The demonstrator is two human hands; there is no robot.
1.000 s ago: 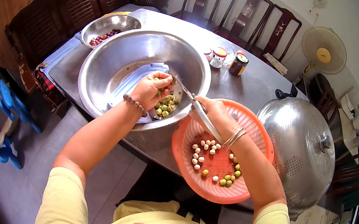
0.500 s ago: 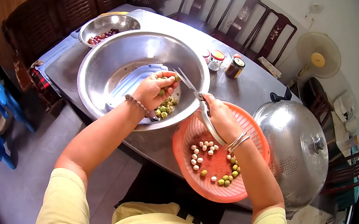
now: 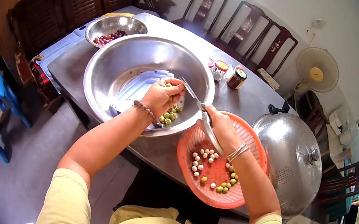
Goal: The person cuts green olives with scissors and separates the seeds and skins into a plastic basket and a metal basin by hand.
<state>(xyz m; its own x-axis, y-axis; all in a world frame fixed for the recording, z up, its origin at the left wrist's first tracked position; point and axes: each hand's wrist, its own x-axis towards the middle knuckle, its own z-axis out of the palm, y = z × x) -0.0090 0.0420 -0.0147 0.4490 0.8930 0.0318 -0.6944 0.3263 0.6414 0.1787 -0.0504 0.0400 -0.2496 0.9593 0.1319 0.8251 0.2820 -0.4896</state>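
Observation:
My left hand (image 3: 163, 95) is closed around several small round green fruits (image 3: 171, 92) over the large steel basin (image 3: 150, 44). More green fruits (image 3: 170, 116) lie in the basin below it, beside a pale blue ribbed plastic piece (image 3: 138, 88). My right hand (image 3: 221, 128) grips scissors (image 3: 195, 96) by the handles, with the blade tips beside the fruits at my left fingertips. Under my right forearm stands an orange plastic basket (image 3: 185, 173), holding whitish round pieces (image 3: 195, 165) and green fruits (image 3: 224, 186).
A smaller steel bowl (image 3: 92, 32) with red grapes (image 3: 110, 38) stands behind the basin. Jars, one of them dark (image 3: 237, 79), sit at the table's back. A large perforated metal lid or pan (image 3: 285, 150) lies right of the basket. Chairs (image 3: 239, 29) and a fan (image 3: 316, 71) are beyond.
The whole view has shifted slightly, moving the table contents right and down. The scissor blades look closer together beside the left fingertips. Both hands keep their hold.

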